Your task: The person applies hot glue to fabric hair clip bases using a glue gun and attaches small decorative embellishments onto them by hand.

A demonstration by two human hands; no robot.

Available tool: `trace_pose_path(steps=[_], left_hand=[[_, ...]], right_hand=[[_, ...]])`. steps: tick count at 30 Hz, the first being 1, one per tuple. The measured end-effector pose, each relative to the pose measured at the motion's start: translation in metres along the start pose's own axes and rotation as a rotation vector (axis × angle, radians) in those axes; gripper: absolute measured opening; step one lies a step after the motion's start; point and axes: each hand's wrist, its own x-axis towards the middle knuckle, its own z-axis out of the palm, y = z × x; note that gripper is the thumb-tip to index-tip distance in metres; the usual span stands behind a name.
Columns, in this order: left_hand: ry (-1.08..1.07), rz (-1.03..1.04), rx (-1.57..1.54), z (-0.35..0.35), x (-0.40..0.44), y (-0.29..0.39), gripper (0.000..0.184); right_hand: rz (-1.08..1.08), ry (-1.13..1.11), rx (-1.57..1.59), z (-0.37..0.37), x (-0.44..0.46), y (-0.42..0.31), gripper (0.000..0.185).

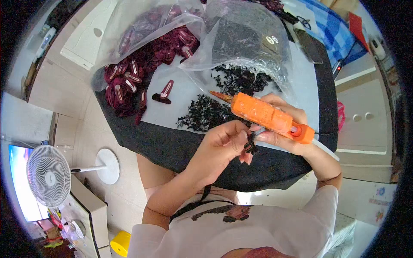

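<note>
My right hand [286, 139] is wrapped round an orange glue gun [262, 114], its tip pointing to the upper left and a white glue stick [325, 149] sticking out of its back end. Close beside it, my left hand [217, 150] pinches a small black piece [250, 145] whose exact kind I cannot make out. Fingertips of my right hand reach to this piece as well. Beyond my hands lies a pile of small black pieces [204, 112], with more black pieces [241, 79] at the mouth of a clear plastic bag [245, 34].
Dark red snap hair clips [124, 81] with fabric lie heaped at the left, partly under another clear bag [150, 21]. One red clip [167, 89] rests on the white sheet [157, 114] over a black cloth [142, 139]. A fan [49, 175] stands at the left.
</note>
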Motion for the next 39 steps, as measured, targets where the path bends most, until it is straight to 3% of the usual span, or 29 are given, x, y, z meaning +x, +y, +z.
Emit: trace_pose_path(steps=[3,9,12,16,18,19,20,23,26,29,35,39], left_hand=[[-0.081,-0.110,-0.110,0.003,0.001,-0.001,0.018],[-0.237,-0.132,-0.281,-0.005,0.001,-0.012,0.022],[-0.148,-0.127,-0.162,-0.001,-0.003,-0.003,0.026],[0.114,0.154,0.460,-0.021,-0.009,0.026,0.030],[0.366,0.371,0.837,-0.042,-0.009,0.047,0.016],[0.517,0.523,1.294,-0.055,-0.010,0.058,0.013],[0.668,0.695,1.544,-0.063,-0.007,0.067,0.012],[0.760,0.575,1.763,-0.075,-0.003,0.095,0.015],[0.378,0.614,2.126,-0.093,0.000,0.116,0.020],[0.182,0.479,2.121,-0.096,-0.003,0.127,0.025],[0.009,0.371,1.847,-0.116,0.009,0.142,0.019],[0.036,0.468,1.875,-0.114,0.019,0.138,0.015]], right_hand=[[0.023,-0.034,0.024,-0.003,0.001,-0.004,0.027],[0.009,-0.016,0.015,0.000,-0.003,-0.001,0.028],[0.080,-0.049,0.036,0.000,-0.002,-0.006,0.025],[0.140,0.019,0.045,0.002,-0.004,-0.006,0.021],[0.188,0.074,0.070,0.003,-0.005,-0.008,0.020],[0.205,0.097,0.077,0.003,-0.006,-0.008,0.020],[0.208,0.111,0.076,0.004,-0.005,-0.009,0.020],[0.225,0.142,0.084,0.006,-0.006,-0.007,0.020],[0.244,0.145,0.084,0.005,-0.005,-0.007,0.020],[0.239,0.132,0.055,0.003,-0.004,-0.008,0.020],[0.222,0.121,0.011,0.004,-0.005,-0.005,0.018],[0.223,0.136,0.039,0.005,-0.002,-0.005,0.017]])
